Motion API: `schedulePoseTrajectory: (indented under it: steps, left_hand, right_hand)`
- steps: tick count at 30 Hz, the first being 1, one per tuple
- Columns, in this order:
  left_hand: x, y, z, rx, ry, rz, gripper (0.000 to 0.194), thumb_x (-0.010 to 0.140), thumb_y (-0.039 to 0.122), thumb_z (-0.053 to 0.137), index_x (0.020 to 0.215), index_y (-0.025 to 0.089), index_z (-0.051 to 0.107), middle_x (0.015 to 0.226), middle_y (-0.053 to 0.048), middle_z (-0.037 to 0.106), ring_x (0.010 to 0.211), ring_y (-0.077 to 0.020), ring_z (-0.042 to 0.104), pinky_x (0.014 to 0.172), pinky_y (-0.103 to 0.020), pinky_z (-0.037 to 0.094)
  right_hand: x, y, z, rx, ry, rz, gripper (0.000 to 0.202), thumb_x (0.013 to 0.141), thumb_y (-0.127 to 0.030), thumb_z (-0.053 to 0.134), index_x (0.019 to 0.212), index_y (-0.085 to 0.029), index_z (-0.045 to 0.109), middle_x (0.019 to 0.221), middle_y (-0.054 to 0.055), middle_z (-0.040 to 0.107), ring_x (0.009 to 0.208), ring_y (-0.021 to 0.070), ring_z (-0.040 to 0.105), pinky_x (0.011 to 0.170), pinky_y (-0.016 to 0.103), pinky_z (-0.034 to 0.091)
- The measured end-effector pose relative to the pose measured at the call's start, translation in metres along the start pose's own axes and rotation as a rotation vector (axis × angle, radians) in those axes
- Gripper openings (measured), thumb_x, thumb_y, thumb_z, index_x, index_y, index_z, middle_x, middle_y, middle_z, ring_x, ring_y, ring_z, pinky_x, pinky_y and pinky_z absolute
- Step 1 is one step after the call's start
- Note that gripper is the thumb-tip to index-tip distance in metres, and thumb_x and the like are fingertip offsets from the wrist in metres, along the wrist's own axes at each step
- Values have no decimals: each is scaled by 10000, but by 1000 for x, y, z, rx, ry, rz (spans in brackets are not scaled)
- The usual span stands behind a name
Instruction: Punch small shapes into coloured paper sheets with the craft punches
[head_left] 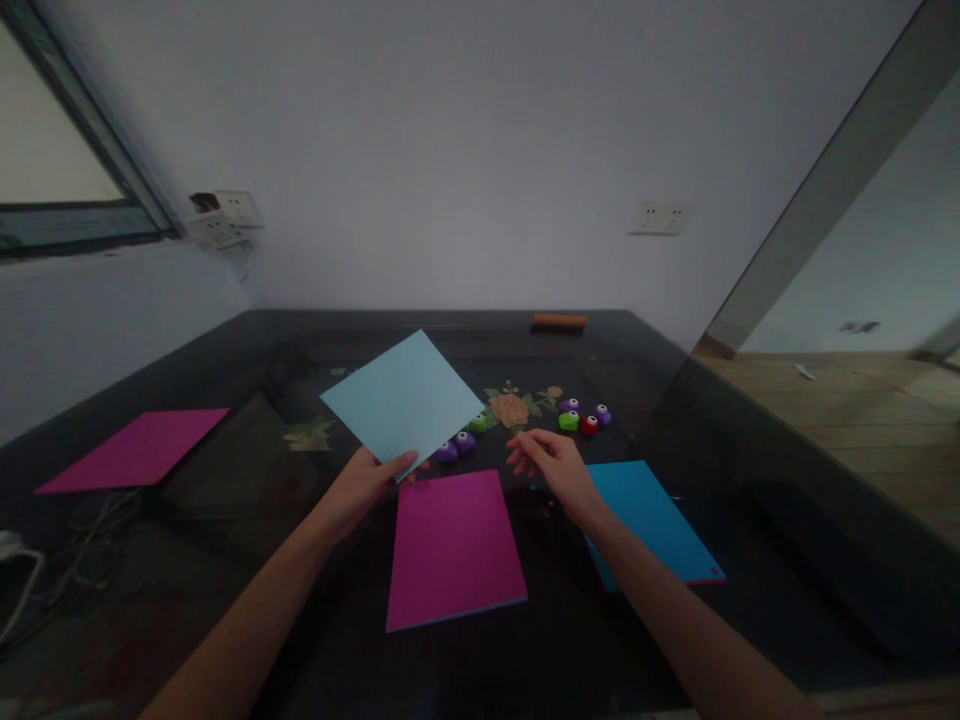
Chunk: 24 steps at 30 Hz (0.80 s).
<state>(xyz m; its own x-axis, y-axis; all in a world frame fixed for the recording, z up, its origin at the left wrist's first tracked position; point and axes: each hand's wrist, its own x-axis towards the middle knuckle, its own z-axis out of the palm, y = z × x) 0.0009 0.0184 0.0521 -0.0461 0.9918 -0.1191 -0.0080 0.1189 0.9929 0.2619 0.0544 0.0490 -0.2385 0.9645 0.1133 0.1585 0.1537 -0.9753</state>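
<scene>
My left hand (367,485) pinches the near corner of a light blue square sheet (405,395), which is raised and tilted above the table. Below it a magenta square stack (456,550) with a bluish lower edge lies on the dark table. My right hand (546,460) hovers to the right of the sheet, fingers curled loosely, with nothing visible between them. Under and beyond my right forearm lies a blue square (649,520) with a magenta edge. Small purple balls with eyes (465,442) and a green one (477,423) are partly hidden behind the sheet.
A magenta sheet (142,450) lies at the far left, near white cables (26,575). Several eyed balls, one red (589,425), sit behind my right hand. An orange-brown roll (559,321) rests at the table's back edge, before the wall.
</scene>
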Motion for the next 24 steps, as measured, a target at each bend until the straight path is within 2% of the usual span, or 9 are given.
schedulePoseTrajectory:
  steps: [5, 9, 16, 20, 24]
  left_hand:
    - [7, -4, -6, -63, 77, 43, 375, 642, 379, 751, 892, 124, 638, 804, -53, 711, 656, -147, 615, 618, -254, 476]
    - [9, -7, -7, -103, 116, 70, 398, 622, 395, 755, 890, 122, 646, 819, -59, 711, 651, -138, 614, 616, -248, 484]
    - [4, -5, -2, -98, 103, 83, 379, 642, 388, 740, 886, 108, 665, 813, -79, 720, 646, -147, 617, 605, -247, 486]
    - [0, -4, 3, -58, 72, 72, 335, 663, 376, 722, 859, 107, 678, 800, -86, 729, 600, -141, 605, 584, -248, 478]
    - [-2, -4, 4, -16, 62, 80, 293, 688, 371, 696, 829, 115, 688, 802, -87, 735, 603, -143, 608, 599, -252, 475]
  right_hand:
    - [2, 12, 7, -104, -24, -9, 282, 817, -384, 515, 797, -140, 656, 686, 47, 664, 574, 128, 594, 510, 226, 414]
    - [6, 14, 11, -219, -46, -38, 224, 798, -332, 544, 786, -145, 667, 688, 49, 680, 592, 145, 612, 539, 239, 439]
    - [35, 18, 17, -478, 16, -116, 105, 757, -192, 586, 799, -165, 678, 731, 40, 682, 682, 174, 624, 656, 283, 459]
    - [56, 24, 22, -641, 85, -176, 244, 717, -104, 591, 939, -183, 652, 860, 44, 665, 776, 184, 594, 733, 317, 444]
    - [72, 25, 29, -764, 43, -256, 364, 690, -77, 622, 1032, -201, 629, 1049, 61, 637, 926, 195, 576, 841, 337, 411]
